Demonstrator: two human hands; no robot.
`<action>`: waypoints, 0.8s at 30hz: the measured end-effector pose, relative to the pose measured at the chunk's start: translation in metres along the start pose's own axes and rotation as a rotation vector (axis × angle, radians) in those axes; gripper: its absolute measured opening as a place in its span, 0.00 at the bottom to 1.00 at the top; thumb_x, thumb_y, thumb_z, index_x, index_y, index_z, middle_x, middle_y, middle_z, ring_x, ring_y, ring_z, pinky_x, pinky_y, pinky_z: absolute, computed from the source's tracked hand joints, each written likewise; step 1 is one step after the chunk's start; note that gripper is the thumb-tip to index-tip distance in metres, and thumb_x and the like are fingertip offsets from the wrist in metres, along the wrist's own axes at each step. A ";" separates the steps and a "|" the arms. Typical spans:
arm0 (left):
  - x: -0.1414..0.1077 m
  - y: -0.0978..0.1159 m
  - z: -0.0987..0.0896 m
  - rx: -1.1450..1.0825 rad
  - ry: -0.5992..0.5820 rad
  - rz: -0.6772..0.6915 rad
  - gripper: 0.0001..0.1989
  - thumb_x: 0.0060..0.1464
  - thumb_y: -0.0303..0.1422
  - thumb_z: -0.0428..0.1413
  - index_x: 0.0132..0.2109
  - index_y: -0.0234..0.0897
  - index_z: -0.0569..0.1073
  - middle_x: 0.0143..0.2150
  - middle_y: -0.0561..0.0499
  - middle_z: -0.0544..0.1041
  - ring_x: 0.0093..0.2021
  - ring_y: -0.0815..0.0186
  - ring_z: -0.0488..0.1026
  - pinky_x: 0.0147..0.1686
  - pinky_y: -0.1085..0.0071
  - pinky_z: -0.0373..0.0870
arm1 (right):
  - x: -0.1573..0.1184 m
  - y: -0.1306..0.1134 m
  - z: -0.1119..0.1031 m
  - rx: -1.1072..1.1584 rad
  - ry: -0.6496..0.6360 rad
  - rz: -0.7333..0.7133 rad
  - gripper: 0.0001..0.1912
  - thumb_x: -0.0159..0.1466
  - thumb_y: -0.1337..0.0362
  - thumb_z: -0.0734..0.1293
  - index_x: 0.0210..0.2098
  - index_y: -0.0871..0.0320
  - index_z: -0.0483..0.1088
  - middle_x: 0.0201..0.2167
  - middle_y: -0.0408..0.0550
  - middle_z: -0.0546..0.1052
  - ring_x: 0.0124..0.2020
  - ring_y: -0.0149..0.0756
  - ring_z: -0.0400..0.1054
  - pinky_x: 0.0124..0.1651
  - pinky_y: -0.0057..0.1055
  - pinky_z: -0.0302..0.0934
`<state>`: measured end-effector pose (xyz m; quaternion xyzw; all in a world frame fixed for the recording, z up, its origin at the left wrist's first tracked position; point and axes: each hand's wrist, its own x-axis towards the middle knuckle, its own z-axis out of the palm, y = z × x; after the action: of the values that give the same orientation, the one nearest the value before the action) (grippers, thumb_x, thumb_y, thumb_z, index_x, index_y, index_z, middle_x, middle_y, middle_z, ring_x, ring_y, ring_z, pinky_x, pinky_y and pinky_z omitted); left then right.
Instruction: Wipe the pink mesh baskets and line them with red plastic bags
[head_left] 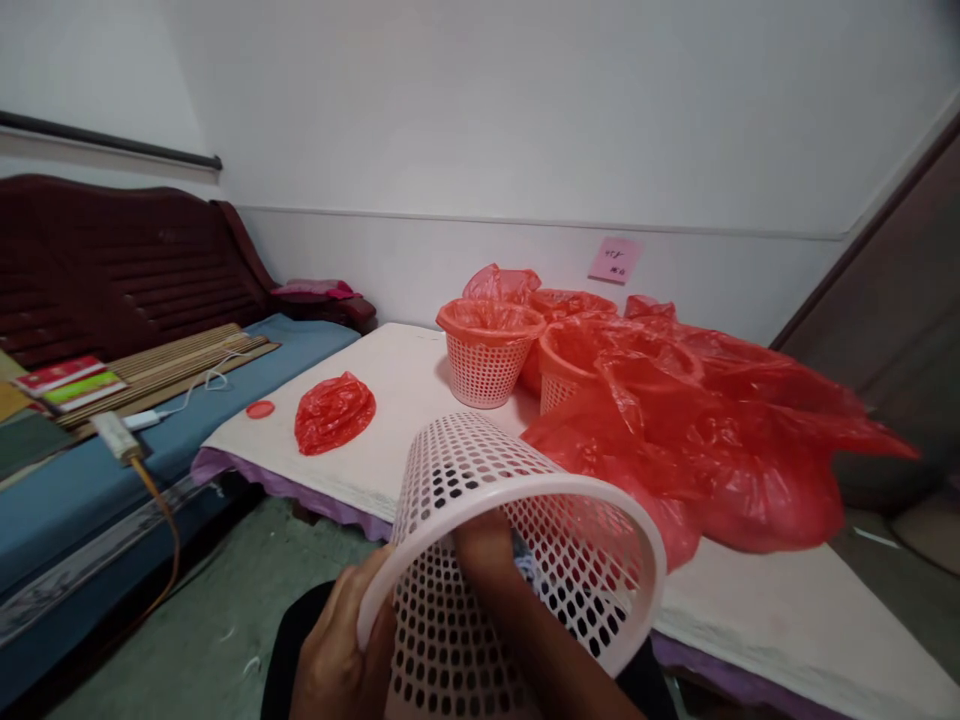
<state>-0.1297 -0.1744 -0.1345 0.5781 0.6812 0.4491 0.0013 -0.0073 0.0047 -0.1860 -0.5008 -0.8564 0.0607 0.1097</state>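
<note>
A pale pink plastic basket (465,450) with round holes lies tilted in front of me, its open mouth facing me. My left hand (345,640) is closed round the left side of its rim. Reaching through the mouth, my right hand (484,545) is inside the basket, its fingers hidden from view. Something blue and white (525,565) shows beside the right wrist, too small to make out. Behind, a similar basket (487,370) stands upright with a red plastic bag over its rim.
More red-lined baskets and bags (720,430) cover the right of the white-topped table (405,350). A crumpled red bag (334,413) and a small red disc (260,409) lie at left. Beyond are a wooden sofa (135,260) and a power strip (116,437).
</note>
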 end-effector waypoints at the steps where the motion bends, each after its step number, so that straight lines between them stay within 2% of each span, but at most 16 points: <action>1: -0.001 -0.001 0.001 0.028 0.010 0.052 0.15 0.61 0.36 0.48 0.55 0.45 0.67 0.47 0.52 0.78 0.43 0.67 0.77 0.42 0.75 0.74 | 0.004 0.006 0.000 -0.002 0.021 0.048 0.24 0.66 0.72 0.51 0.58 0.57 0.63 0.53 0.59 0.72 0.58 0.49 0.63 0.58 0.51 0.56; 3: -0.002 -0.004 0.002 0.094 0.035 0.127 0.16 0.61 0.36 0.48 0.55 0.44 0.67 0.47 0.50 0.78 0.45 0.66 0.77 0.43 0.75 0.74 | 0.003 0.009 0.002 -0.008 0.040 0.092 0.25 0.67 0.71 0.50 0.61 0.57 0.61 0.55 0.58 0.71 0.59 0.48 0.62 0.58 0.50 0.56; 5: -0.003 -0.006 0.002 0.143 0.039 0.170 0.17 0.61 0.36 0.48 0.56 0.42 0.66 0.47 0.49 0.78 0.46 0.65 0.77 0.43 0.74 0.74 | -0.011 0.002 0.005 -0.005 0.022 0.049 0.24 0.66 0.68 0.53 0.61 0.54 0.61 0.57 0.55 0.70 0.57 0.46 0.64 0.56 0.44 0.60; 7: -0.003 -0.007 0.001 0.148 0.030 0.161 0.17 0.61 0.36 0.48 0.56 0.42 0.66 0.48 0.49 0.78 0.46 0.65 0.77 0.44 0.74 0.74 | -0.031 -0.010 0.007 -0.009 -0.012 -0.034 0.23 0.64 0.66 0.58 0.59 0.50 0.63 0.56 0.51 0.71 0.53 0.42 0.67 0.52 0.38 0.63; 9: -0.001 -0.006 -0.001 0.117 0.018 0.096 0.16 0.61 0.36 0.48 0.55 0.42 0.66 0.48 0.49 0.78 0.45 0.66 0.77 0.44 0.73 0.73 | -0.048 -0.018 0.003 -0.032 -0.043 -0.096 0.20 0.63 0.66 0.61 0.54 0.48 0.67 0.51 0.51 0.73 0.46 0.42 0.70 0.45 0.36 0.66; 12: 0.004 -0.002 -0.004 0.069 0.022 -0.001 0.14 0.62 0.36 0.47 0.54 0.44 0.67 0.48 0.51 0.78 0.43 0.66 0.77 0.41 0.72 0.74 | -0.057 -0.010 -0.013 -0.105 -0.069 -0.113 0.14 0.63 0.70 0.60 0.43 0.56 0.74 0.41 0.57 0.76 0.41 0.48 0.71 0.38 0.40 0.66; 16: 0.010 0.006 -0.005 0.001 0.010 -0.055 0.13 0.62 0.37 0.47 0.52 0.45 0.68 0.45 0.52 0.78 0.39 0.66 0.77 0.37 0.72 0.73 | -0.063 0.006 -0.037 -0.187 -0.060 -0.088 0.13 0.61 0.75 0.59 0.37 0.64 0.75 0.39 0.66 0.75 0.40 0.54 0.71 0.37 0.46 0.65; 18: 0.012 0.007 -0.006 -0.024 0.007 -0.068 0.12 0.61 0.38 0.48 0.50 0.44 0.69 0.43 0.52 0.78 0.39 0.66 0.76 0.37 0.72 0.72 | -0.079 0.002 -0.039 -0.187 -0.073 -0.126 0.12 0.61 0.74 0.60 0.36 0.60 0.75 0.39 0.62 0.75 0.39 0.50 0.72 0.36 0.42 0.66; 21: 0.017 0.005 -0.008 -0.030 0.020 -0.066 0.11 0.61 0.38 0.48 0.47 0.44 0.69 0.40 0.52 0.77 0.39 0.66 0.75 0.38 0.72 0.71 | -0.112 -0.010 -0.032 -0.181 -0.081 -0.266 0.07 0.60 0.70 0.65 0.34 0.53 0.75 0.36 0.52 0.77 0.35 0.45 0.73 0.31 0.35 0.65; 24: 0.020 0.001 -0.011 -0.022 0.021 -0.073 0.11 0.61 0.39 0.48 0.48 0.43 0.69 0.41 0.52 0.77 0.39 0.66 0.75 0.39 0.72 0.70 | -0.135 -0.005 -0.034 -0.235 0.017 -0.395 0.02 0.57 0.66 0.69 0.31 0.53 0.75 0.31 0.49 0.77 0.31 0.43 0.72 0.27 0.34 0.64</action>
<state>-0.1416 -0.1650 -0.1170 0.5480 0.6969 0.4623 0.0168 0.0612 -0.1151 -0.1690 -0.3331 -0.9381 -0.0662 0.0676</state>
